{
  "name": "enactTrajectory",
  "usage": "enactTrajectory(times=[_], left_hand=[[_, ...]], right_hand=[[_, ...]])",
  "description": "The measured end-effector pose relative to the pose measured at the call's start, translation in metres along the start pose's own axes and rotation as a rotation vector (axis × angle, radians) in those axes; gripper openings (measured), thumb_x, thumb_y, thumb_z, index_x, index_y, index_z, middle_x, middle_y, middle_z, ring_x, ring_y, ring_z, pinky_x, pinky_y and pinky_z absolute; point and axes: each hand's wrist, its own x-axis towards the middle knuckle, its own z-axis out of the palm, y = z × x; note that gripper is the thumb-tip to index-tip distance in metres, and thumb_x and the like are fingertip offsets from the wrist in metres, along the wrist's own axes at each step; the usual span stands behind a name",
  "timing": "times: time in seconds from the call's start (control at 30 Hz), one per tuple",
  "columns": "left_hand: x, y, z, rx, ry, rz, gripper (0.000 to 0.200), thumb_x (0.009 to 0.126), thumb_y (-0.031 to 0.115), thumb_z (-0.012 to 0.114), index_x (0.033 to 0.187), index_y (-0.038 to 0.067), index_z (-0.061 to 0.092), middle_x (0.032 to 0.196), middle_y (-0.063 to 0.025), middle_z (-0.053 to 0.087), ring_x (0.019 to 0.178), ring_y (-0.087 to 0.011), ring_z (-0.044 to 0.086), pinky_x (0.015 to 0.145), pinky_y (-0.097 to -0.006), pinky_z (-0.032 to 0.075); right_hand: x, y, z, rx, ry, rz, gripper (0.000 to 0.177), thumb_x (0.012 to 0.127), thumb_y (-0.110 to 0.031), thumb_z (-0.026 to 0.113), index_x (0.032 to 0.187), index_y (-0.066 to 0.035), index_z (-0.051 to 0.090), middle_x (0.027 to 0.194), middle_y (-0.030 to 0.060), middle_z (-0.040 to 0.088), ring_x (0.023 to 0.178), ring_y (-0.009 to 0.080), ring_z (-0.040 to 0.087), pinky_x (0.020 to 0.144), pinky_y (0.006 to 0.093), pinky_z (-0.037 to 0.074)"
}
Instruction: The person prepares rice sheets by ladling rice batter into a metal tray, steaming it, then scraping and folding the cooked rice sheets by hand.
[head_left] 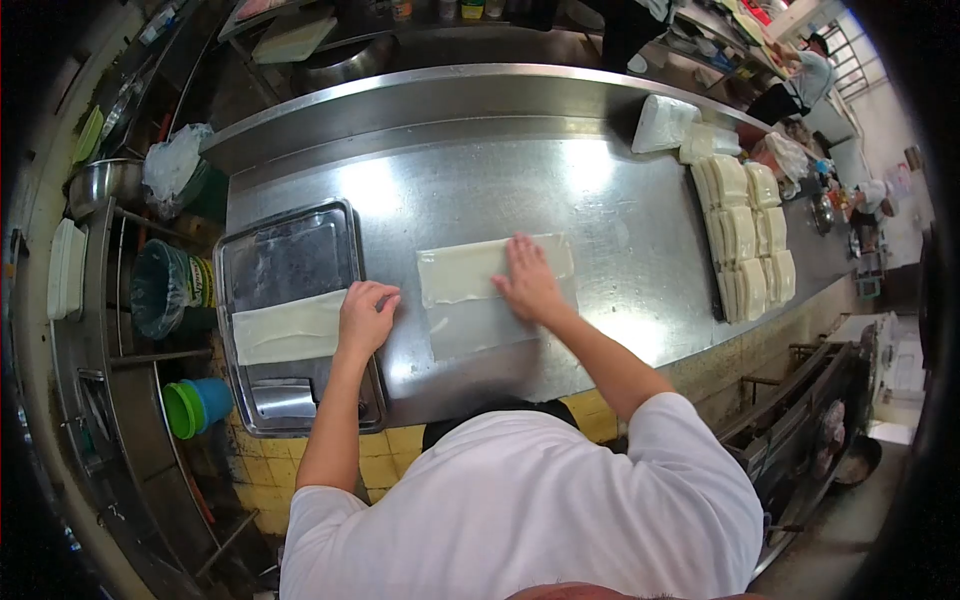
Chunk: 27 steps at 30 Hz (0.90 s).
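Note:
My right hand lies flat, fingers stretched, on a pale, thin dough-like sheet in the middle of the steel table. Clear plastic film shows below that sheet's near edge. Over the right rim of a dark metal tray is my left hand, its fingers curled together; what they hold, if anything, cannot be made out. Beside it, a second pale sheet rests across the tray. A flat metal scraper-like piece sits in the tray's near end.
Stacks of wrapped pale packs stand at the table's right, with plastic bags behind them. A raised steel ledge runs along the back. Green and blue buckets are at the left. Other people are at the far right.

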Motion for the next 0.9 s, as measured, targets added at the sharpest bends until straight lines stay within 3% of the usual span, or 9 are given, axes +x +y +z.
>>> enactTrajectory(times=[0.2,0.27,0.43,0.5,0.63,0.7,0.73,0.83,0.9], left_hand=[[0.056,0.0,0.038,0.021,0.033,0.04,0.019,0.086,0.017,0.071,0.1,0.006,0.075,0.104,-0.0128,0.07,0.102,-0.0339,0.062,0.092,-0.0427,0.049],[0.071,-0.003,0.06,0.058,-0.021,0.003,0.019,0.087,0.018,0.07,0.102,0.005,0.074,0.106,-0.0138,0.069,0.104,-0.0348,0.061,0.093,-0.0429,0.049],[0.092,0.01,0.074,0.211,-0.193,-0.02,0.023,0.087,0.024,0.072,0.101,0.005,0.072,0.105,-0.0158,0.068,0.105,-0.0366,0.06,0.094,-0.0441,0.048],[0.099,0.022,0.067,0.306,-0.4,-0.122,0.028,0.084,0.031,0.075,0.096,0.006,0.071,0.103,-0.0161,0.067,0.104,-0.0369,0.06,0.094,-0.0447,0.048],[0.107,0.028,0.063,0.321,-0.429,-0.057,0.031,0.081,0.033,0.079,0.095,0.006,0.07,0.103,-0.0168,0.069,0.106,-0.0365,0.063,0.093,-0.0474,0.049],[0.112,0.032,0.063,0.253,-0.545,-0.241,0.031,0.082,0.032,0.079,0.098,0.006,0.072,0.106,-0.0173,0.071,0.105,-0.0366,0.066,0.09,-0.0473,0.052],[0.111,0.031,0.065,0.25,-0.55,-0.241,0.031,0.082,0.032,0.079,0.098,0.006,0.072,0.106,-0.0173,0.071,0.105,-0.0366,0.066,0.09,-0.0473,0.052],[0.112,0.026,0.063,0.24,-0.525,-0.196,0.029,0.082,0.03,0.078,0.098,0.006,0.074,0.102,-0.0175,0.074,0.1,-0.0361,0.069,0.087,-0.047,0.054],[0.111,0.03,0.055,0.138,-0.529,-0.228,0.024,0.082,0.028,0.078,0.095,0.009,0.078,0.093,-0.0166,0.074,0.094,-0.0346,0.07,0.085,-0.0462,0.054]], right_hand=[[0.035,-0.116,0.019,0.024,0.016,-0.192,0.078,0.103,-0.051,0.041,0.153,0.008,0.028,0.163,0.0255,0.022,0.153,0.0373,0.018,0.125,0.0498,0.013],[0.037,-0.131,0.006,0.063,-0.114,-0.251,0.077,0.103,-0.051,0.041,0.153,0.007,0.029,0.164,0.0244,0.022,0.153,0.0364,0.018,0.125,0.0495,0.014],[0.017,-0.068,0.005,0.067,-0.012,-0.124,0.076,0.103,-0.048,0.043,0.155,0.005,0.027,0.164,0.024,0.023,0.153,0.0361,0.019,0.125,0.0501,0.015],[-0.001,-0.02,-0.004,0.023,0.002,0.003,0.075,0.104,-0.048,0.042,0.155,0.005,0.026,0.164,0.024,0.021,0.154,0.0362,0.017,0.125,0.0502,0.015],[-0.018,0.046,-0.014,-0.026,-0.015,0.206,0.076,0.104,-0.049,0.04,0.155,0.005,0.024,0.165,0.0227,0.019,0.154,0.0361,0.016,0.125,0.0497,0.014],[-0.016,0.055,-0.018,-0.022,0.048,0.269,0.073,0.104,-0.045,0.043,0.154,0.005,0.028,0.163,0.0233,0.024,0.152,0.0382,0.021,0.124,0.0501,0.017],[-0.012,0.052,-0.019,-0.024,0.043,0.273,0.073,0.104,-0.045,0.043,0.154,0.005,0.028,0.163,0.0233,0.024,0.152,0.0382,0.021,0.124,0.0501,0.017],[0.02,0.017,-0.029,0.045,0.188,0.201,0.066,0.101,-0.038,0.052,0.15,0.004,0.037,0.156,0.0244,0.037,0.143,0.0407,0.039,0.118,0.0479,0.031],[0.044,-0.021,-0.051,0.449,0.058,0.115,0.058,0.093,-0.025,0.061,0.143,0.002,0.047,0.145,0.0245,0.051,0.128,0.0406,0.053,0.107,0.045,0.044]])
